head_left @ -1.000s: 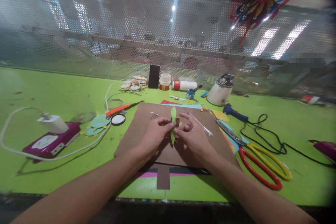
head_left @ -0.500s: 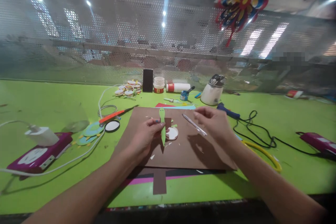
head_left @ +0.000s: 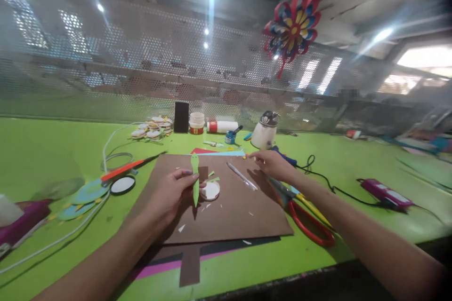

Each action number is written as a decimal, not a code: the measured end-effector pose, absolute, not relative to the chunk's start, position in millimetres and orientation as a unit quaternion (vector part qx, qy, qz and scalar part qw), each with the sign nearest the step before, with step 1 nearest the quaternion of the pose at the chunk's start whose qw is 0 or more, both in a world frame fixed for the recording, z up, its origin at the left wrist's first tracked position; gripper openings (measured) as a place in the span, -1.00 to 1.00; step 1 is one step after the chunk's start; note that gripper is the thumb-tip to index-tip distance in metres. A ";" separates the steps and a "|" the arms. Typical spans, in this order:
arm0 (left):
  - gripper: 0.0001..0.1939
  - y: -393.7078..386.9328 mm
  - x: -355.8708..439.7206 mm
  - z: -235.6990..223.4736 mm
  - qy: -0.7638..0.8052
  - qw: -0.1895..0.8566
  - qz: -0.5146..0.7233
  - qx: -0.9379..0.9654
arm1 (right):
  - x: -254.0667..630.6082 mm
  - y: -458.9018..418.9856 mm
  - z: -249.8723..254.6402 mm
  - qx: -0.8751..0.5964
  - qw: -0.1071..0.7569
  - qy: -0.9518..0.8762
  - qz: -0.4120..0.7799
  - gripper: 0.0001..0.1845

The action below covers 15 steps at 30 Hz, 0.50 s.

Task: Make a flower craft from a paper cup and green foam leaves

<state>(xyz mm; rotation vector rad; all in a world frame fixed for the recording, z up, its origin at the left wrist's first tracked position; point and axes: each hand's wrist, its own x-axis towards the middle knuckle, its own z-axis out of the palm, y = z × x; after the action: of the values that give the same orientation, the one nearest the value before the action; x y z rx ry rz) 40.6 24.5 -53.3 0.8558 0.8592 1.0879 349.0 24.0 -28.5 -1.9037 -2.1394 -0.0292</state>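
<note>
My left hand (head_left: 169,197) is closed on a green paper snake cutout (head_left: 195,162), held upright by its middle between thumb and fingers. Two small eyes are drawn on its rounded top, and its lower end is pointed. Just right of it, a white disc (head_left: 211,191) lies on the brown cardboard (head_left: 233,223), with green and white paper scraps around. My right hand (head_left: 273,164) is at the board's far right corner, fingers drawn together by small coloured bits; what the fingertips pinch is too small to make out. A clear pen (head_left: 242,176) lies to its left.
Scissors with red and yellow handles (head_left: 310,228) lie under my right forearm. A blue glue gun (head_left: 286,156) with a black cord is behind it. At left are an orange utility knife (head_left: 122,170), a round black-rimmed disc (head_left: 122,185) and a purple power strip (head_left: 26,221).
My right hand has let go of the green cutout and moved right and away to the board's far corner. My left hand keeps holding the cutout. The view has turned right.
</note>
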 end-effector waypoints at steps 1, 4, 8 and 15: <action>-0.89 25.0 40.9 -54.8 0.382 0.688 0.483 0.384 | 358.9 28.7 -28.4 -0.677 0.144 -0.721 -0.019 -0.71; -0.89 24.4 42.1 -56.7 0.380 0.694 0.477 0.382 | 389.1 44.5 -27.7 -0.732 0.153 -0.663 -0.030 -0.68; -0.90 22.0 41.3 -52.1 0.383 0.693 0.479 0.379 | 423.1 60.4 -21.1 -0.781 0.140 -0.609 -0.019 -0.64; -0.90 20.3 41.1 -49.6 0.389 0.700 0.465 0.378 | 462.9 41.8 -18.1 -0.803 0.058 -0.593 -0.014 -0.70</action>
<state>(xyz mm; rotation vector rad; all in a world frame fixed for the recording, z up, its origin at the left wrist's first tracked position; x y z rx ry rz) 41.1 20.3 -49.6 0.8416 0.8660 1.0366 462.9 41.8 -18.1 -2.4333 -1.7975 -0.0433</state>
